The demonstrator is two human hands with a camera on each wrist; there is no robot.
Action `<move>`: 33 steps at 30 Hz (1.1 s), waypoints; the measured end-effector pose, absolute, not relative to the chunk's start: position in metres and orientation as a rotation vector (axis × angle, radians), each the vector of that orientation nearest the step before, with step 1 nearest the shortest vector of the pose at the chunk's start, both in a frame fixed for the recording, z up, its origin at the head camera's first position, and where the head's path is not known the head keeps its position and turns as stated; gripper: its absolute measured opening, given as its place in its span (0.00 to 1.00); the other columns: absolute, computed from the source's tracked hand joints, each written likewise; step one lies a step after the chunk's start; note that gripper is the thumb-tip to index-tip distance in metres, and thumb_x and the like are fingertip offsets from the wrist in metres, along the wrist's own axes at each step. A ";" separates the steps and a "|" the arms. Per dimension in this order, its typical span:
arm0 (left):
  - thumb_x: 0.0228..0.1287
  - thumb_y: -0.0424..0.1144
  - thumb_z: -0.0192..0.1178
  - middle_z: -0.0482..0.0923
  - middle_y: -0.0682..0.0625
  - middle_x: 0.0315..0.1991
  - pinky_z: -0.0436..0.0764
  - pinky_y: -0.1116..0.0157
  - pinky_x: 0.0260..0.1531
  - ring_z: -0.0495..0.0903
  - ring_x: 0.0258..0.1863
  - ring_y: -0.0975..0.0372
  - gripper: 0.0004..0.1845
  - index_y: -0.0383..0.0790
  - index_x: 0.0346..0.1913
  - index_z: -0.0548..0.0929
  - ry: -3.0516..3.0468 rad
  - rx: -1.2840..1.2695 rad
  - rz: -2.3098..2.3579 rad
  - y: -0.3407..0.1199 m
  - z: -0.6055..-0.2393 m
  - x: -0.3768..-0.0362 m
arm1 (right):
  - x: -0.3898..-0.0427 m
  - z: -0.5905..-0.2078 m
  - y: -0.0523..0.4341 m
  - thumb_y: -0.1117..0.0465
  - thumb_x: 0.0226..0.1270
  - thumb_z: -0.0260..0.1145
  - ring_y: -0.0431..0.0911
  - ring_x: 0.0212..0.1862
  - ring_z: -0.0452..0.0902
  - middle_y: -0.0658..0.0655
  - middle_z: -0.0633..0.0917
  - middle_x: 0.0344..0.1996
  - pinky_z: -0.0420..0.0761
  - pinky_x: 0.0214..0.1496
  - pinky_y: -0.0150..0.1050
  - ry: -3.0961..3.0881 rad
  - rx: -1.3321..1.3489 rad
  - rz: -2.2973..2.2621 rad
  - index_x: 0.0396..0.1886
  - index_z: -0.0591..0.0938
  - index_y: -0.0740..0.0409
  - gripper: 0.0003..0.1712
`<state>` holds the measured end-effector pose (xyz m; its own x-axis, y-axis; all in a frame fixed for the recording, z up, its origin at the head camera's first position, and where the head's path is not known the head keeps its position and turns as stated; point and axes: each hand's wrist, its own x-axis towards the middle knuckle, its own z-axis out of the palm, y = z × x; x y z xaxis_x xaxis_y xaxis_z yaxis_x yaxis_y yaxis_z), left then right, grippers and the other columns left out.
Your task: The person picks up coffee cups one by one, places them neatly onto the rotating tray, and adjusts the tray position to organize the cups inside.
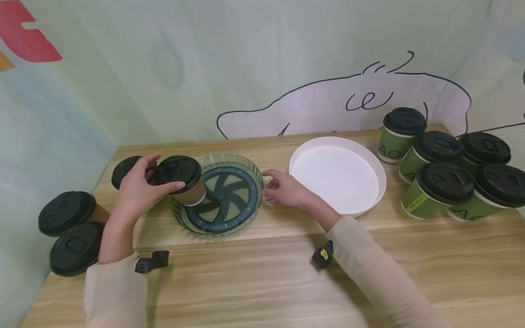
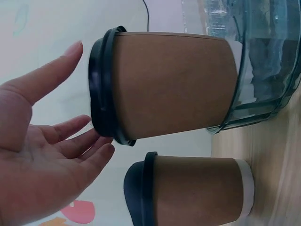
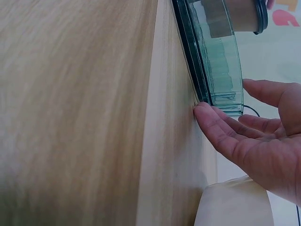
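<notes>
A brown paper cup (image 1: 192,195) with a black lid stands upright inside the clear green round tray (image 1: 235,214), at its left side. My left hand (image 1: 141,189) is spread about the lid, thumb over the near side. In the left wrist view the cup (image 2: 174,84) sits in the tray (image 2: 268,61), and the left hand (image 2: 42,155) has straight fingers brushing the lid rim while the thumb stands clear. My right hand (image 1: 285,189) lies open at the tray's right rim. In the right wrist view, the right hand's (image 3: 254,141) fingertips touch the base of the tray (image 3: 218,70).
Another brown cup (image 1: 125,168) stands just left of the tray, also seen as a brown cup (image 2: 197,193) below. Two more brown cups (image 1: 67,212) sit at the left edge. A white round tray (image 1: 379,182) lies right of centre, several green cups (image 1: 443,182) beyond.
</notes>
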<state>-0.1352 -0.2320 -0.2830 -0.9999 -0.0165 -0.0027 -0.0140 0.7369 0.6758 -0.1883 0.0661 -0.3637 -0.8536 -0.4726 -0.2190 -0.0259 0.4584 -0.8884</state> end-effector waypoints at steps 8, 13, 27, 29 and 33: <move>0.57 0.52 0.61 0.46 0.30 0.67 0.59 0.42 0.56 0.50 0.63 0.36 0.48 0.36 0.71 0.46 -2.887 0.043 -1.173 -0.237 -0.274 -0.117 | -0.189 -0.364 0.066 0.66 0.64 0.60 0.49 0.34 0.80 0.63 0.80 0.40 0.81 0.36 0.37 2.269 -0.419 -1.382 0.66 0.61 0.62 0.31; 0.57 0.54 0.60 0.47 0.31 0.67 0.59 0.39 0.54 0.51 0.62 0.35 0.48 0.37 0.71 0.46 -2.907 0.099 -1.094 -0.241 -0.267 -0.104 | -0.189 -0.364 0.065 0.66 0.64 0.60 0.48 0.34 0.80 0.63 0.80 0.39 0.81 0.36 0.37 2.264 -0.422 -1.386 0.66 0.61 0.63 0.32; 0.55 0.59 0.59 0.45 0.32 0.69 0.61 0.36 0.44 0.55 0.59 0.33 0.50 0.42 0.72 0.45 -2.982 0.297 -0.867 -0.260 -0.267 -0.075 | -0.188 -0.363 0.065 0.66 0.64 0.60 0.48 0.34 0.80 0.61 0.81 0.38 0.80 0.36 0.37 2.271 -0.412 -1.377 0.66 0.61 0.62 0.32; 0.55 0.58 0.59 0.45 0.31 0.68 0.61 0.36 0.44 0.54 0.59 0.33 0.50 0.41 0.72 0.45 -2.981 0.320 -0.845 -0.265 -0.268 -0.071 | -0.187 -0.362 0.065 0.66 0.64 0.60 0.48 0.34 0.80 0.61 0.81 0.38 0.80 0.36 0.37 2.271 -0.406 -1.376 0.66 0.61 0.61 0.32; 0.56 0.57 0.60 0.41 0.33 0.69 0.57 0.34 0.47 0.50 0.60 0.31 0.50 0.41 0.72 0.44 -2.968 0.402 -0.840 -0.278 -0.272 -0.063 | -0.187 -0.362 0.065 0.66 0.64 0.60 0.48 0.34 0.80 0.61 0.81 0.37 0.80 0.36 0.37 2.274 -0.411 -1.372 0.66 0.61 0.62 0.32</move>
